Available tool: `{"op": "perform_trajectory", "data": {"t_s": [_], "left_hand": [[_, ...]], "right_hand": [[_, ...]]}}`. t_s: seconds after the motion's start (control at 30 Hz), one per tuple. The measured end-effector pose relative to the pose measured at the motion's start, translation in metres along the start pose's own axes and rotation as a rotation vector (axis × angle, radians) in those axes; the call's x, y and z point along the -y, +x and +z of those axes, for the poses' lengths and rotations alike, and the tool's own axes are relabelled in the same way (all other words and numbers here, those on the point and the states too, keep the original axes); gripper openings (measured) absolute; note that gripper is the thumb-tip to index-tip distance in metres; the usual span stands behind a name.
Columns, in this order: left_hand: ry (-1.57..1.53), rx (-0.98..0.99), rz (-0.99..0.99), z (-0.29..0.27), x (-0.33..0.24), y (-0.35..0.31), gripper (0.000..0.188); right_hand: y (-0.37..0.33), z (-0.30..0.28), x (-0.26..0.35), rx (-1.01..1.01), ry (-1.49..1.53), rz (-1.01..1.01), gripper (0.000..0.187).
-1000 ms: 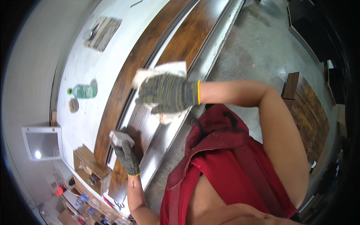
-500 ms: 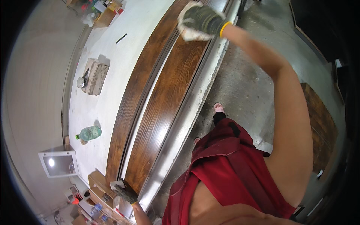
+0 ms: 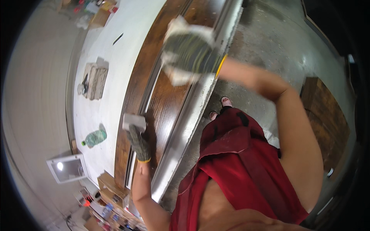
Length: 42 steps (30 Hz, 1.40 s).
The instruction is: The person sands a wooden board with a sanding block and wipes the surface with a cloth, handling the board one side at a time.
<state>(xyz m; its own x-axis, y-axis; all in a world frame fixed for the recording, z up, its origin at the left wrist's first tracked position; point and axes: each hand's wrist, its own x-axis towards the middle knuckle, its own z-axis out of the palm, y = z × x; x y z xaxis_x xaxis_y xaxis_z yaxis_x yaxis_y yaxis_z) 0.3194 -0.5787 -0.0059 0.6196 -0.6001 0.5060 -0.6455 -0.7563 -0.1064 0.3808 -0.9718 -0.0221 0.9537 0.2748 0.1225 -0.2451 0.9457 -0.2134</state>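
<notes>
My right hand [image 3: 190, 54], in a dark green glove with a yellow cuff, is closed on a white cloth [image 3: 181, 79]. Hand and cloth are smeared by motion over the far part of two long dark-brown wood-grain boards. Nearer to me, my gloved left hand [image 3: 139, 146] grips a small pale rectangular block [image 3: 134, 123] above the gap between those boards. The right board [image 3: 169, 102] is shiny; the left board [image 3: 133, 90] runs beside it with a narrow white strip between them. Whether the block touches a board I cannot tell.
The boards lie on a white table [image 3: 115, 73] with a rough right edge. On its left side are a stack of wooden blocks [image 3: 97, 81] and a green plastic bottle [image 3: 95, 138]. A cardboard box [image 3: 110, 186] is at the near end. More brown boards [image 3: 327, 115] lie at the right.
My right hand has swept the cloth toward me and to the left. The left hand, with the pale block, has moved forward from the near end of the boards.
</notes>
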Motion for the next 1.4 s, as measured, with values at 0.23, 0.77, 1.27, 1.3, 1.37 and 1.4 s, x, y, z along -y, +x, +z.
{"op": "perform_trajectory", "data": {"t_s": [0.23, 0.77, 1.27, 1.3, 1.37, 1.4], "left_hand": [[-0.598, -0.015, -0.077, 0.019, -0.039, 0.075, 0.046], [-0.197, 0.225, -0.245, -0.016, -0.075, 0.113, 0.024], [0.422, 0.43, -0.395, 0.004, 0.043, -0.081, 0.052], [0.441, 0.449, -0.404, 0.003, 0.043, -0.081, 0.05], [0.462, 0.522, -0.44, -0.001, 0.042, -0.079, 0.049], [0.472, 0.56, -0.458, -0.005, 0.041, -0.077, 0.048]], "right_hand": [[-0.035, 0.049, -0.097, 0.201, -2.071, -0.924, 0.036], [0.0, -0.057, 0.281, -0.375, -2.625, -1.104, 0.028], [0.045, -0.124, 0.58, -1.005, -2.674, -1.145, 0.026], [0.045, -0.13, 0.6, -0.902, -2.928, -1.091, 0.026], [0.05, -0.143, 0.635, -1.075, -2.763, -0.961, 0.027], [0.051, -0.154, 0.653, -0.939, -2.77, -1.233, 0.027]]}}
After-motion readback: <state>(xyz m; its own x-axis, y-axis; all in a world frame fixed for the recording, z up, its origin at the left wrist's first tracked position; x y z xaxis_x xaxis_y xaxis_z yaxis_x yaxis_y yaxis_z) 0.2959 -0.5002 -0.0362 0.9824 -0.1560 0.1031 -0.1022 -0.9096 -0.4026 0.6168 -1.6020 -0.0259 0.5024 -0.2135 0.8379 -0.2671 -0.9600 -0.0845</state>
